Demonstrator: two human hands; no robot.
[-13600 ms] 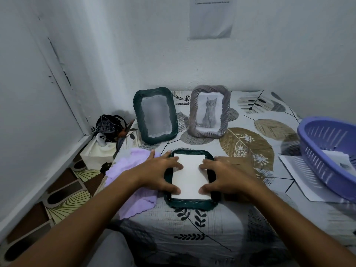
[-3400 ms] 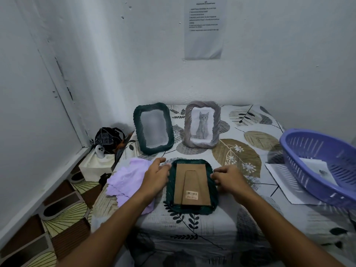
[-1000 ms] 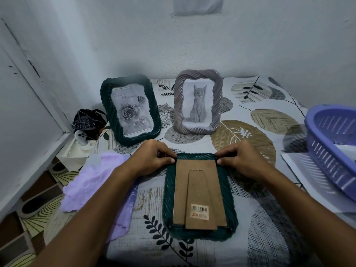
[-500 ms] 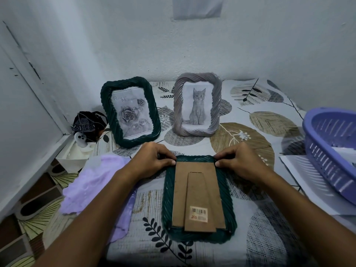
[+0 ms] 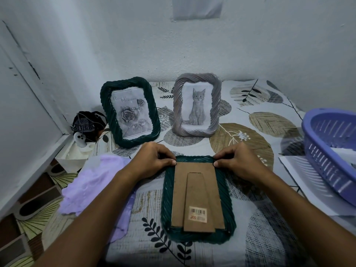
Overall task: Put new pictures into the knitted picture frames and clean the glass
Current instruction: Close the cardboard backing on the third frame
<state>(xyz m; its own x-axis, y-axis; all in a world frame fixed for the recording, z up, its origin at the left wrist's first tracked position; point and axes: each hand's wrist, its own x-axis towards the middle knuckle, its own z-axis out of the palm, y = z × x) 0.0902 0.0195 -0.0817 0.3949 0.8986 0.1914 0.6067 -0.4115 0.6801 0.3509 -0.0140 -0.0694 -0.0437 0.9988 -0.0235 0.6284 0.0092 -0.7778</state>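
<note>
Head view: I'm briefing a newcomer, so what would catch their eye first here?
Probably the dark green frame lying face down at the centre, cardboard back up, with the left hand and right hand pinching its far corners. Behind it stand a rose picture frame and a cat picture frame.

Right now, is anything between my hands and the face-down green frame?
Nothing visible. The left hand and right hand already pinch the top corners of the dark green knitted frame, lying face down with its brown cardboard backing up.
</note>
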